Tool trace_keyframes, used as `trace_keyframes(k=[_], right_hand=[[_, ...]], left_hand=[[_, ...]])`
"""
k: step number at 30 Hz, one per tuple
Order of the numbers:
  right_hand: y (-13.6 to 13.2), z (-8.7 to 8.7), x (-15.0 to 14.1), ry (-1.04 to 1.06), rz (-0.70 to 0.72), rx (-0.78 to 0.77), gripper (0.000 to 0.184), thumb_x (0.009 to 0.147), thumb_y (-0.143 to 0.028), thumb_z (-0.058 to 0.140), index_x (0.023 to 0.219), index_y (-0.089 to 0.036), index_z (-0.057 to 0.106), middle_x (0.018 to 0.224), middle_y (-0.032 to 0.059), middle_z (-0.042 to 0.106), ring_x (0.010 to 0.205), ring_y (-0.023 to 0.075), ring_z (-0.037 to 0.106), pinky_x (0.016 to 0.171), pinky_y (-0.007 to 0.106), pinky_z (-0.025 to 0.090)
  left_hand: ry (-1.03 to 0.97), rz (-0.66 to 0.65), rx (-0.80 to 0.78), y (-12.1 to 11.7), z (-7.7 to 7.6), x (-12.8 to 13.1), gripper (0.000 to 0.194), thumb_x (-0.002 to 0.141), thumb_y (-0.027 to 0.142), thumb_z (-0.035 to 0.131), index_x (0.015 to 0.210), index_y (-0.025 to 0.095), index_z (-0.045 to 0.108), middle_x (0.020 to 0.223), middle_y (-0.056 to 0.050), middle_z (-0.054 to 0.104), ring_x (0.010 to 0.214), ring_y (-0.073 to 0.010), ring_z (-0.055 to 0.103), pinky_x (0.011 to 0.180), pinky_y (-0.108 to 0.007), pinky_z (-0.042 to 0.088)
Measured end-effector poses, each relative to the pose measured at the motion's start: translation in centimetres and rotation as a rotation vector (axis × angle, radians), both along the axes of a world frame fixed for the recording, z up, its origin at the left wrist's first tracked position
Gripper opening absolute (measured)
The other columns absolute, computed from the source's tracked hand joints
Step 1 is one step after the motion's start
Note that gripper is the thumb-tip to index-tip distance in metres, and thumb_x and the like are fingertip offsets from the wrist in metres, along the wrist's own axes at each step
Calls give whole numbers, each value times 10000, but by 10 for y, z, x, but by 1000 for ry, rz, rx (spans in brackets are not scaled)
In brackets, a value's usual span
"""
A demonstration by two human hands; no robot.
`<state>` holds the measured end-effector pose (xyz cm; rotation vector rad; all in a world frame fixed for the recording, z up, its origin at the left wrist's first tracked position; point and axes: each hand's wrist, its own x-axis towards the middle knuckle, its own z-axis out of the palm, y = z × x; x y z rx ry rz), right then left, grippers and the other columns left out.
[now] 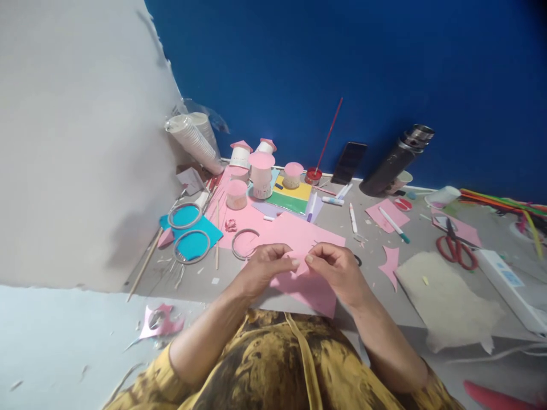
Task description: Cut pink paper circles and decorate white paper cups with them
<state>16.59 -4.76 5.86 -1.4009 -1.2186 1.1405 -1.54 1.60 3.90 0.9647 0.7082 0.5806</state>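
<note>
My left hand (264,266) and my right hand (337,266) meet over the table, both pinching one small pink paper piece (301,265) between thumb and fingers. Under them lies a large pink paper sheet (299,236). Several paper cups topped with pink paper (260,173) stand beyond it. Metal rings (244,244) lie to the left of my hands.
Red scissors (456,249), markers (395,225), a dark flask (395,160), a phone (349,162) leaning on the blue wall, a stack of white cups (194,139), a blue sheet (190,230) with rings, a crumpled cream paper (447,299), pipe cleaners (504,205), and pink scraps (161,322).
</note>
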Motion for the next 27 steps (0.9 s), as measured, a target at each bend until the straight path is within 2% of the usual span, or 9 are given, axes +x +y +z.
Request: trace_keyframes(k=[5, 10, 12, 14, 17, 20, 22, 24, 27], right_hand=[[-2, 2, 2, -100, 25, 12, 236, 868, -335, 682, 688, -186, 651, 669, 1, 674, 631, 144, 583, 614, 253, 441], [-8, -3, 7, -235, -20, 39, 187, 891, -372, 692, 812, -203, 692, 673, -20, 631, 550, 123, 493, 518, 246, 376], [-9, -4, 7, -319, -59, 121, 137, 883, -321, 707, 808, -208, 683, 707, -15, 634, 556, 118, 465, 527, 250, 376], [-10, -4, 5, -383, -81, 248, 103, 881, -259, 704, 798, -209, 667, 800, 9, 668, 613, 125, 496, 576, 256, 409], [-10, -2, 4, -414, -48, 401, 66, 917, -239, 683, 857, -210, 679, 917, 45, 692, 727, 146, 583, 636, 264, 454], [-11, 1, 6, -423, -1, 462, 56, 944, -252, 678, 908, -213, 693, 940, 55, 686, 797, 160, 627, 654, 268, 479], [-11, 2, 8, -454, -11, 478, 32, 938, -235, 687, 963, -217, 695, 956, 55, 686, 817, 166, 635, 658, 273, 488], [-11, 4, 9, -529, -23, 513, 94, 924, -202, 695, 1017, -214, 690, 978, 62, 688, 860, 181, 641, 707, 291, 505], [-11, 10, 8, -735, 17, 591, 91, 925, -147, 662, 995, -200, 685, 986, 79, 690, 933, 213, 633, 806, 334, 509]], left_hand=[[45, 16, 45, 1, -2, 4, 258, 675, 352, 869, 690, 144, 717, 641, -18, 659, 545, -95, 488, 540, -222, 335], [88, 105, 188, 2, 0, 3, 262, 701, 355, 866, 638, 144, 724, 581, 15, 590, 558, -87, 452, 571, -223, 336], [102, 167, 234, 1, -1, 2, 246, 706, 338, 864, 635, 145, 729, 609, 7, 606, 587, -97, 479, 591, -228, 350], [106, 210, 266, 1, -3, 3, 218, 719, 315, 857, 643, 149, 737, 650, -7, 636, 611, -107, 507, 602, -236, 363], [83, 225, 283, 1, -6, 3, 179, 738, 291, 847, 659, 160, 753, 704, -24, 673, 628, -119, 539, 607, -247, 385], [21, 230, 331, 1, -8, 3, 138, 735, 273, 854, 678, 179, 771, 754, -34, 696, 682, -142, 597, 648, -260, 430], [11, 252, 443, 0, -8, 3, 113, 742, 266, 857, 697, 191, 783, 770, -38, 695, 745, -164, 628, 709, -279, 461], [54, 272, 617, 0, -7, 2, 98, 772, 264, 842, 722, 198, 790, 770, -40, 686, 796, -180, 635, 763, -298, 469], [162, 206, 930, 0, 0, 2, 110, 840, 266, 793, 756, 196, 781, 766, -47, 681, 835, -197, 627, 791, -322, 458]])
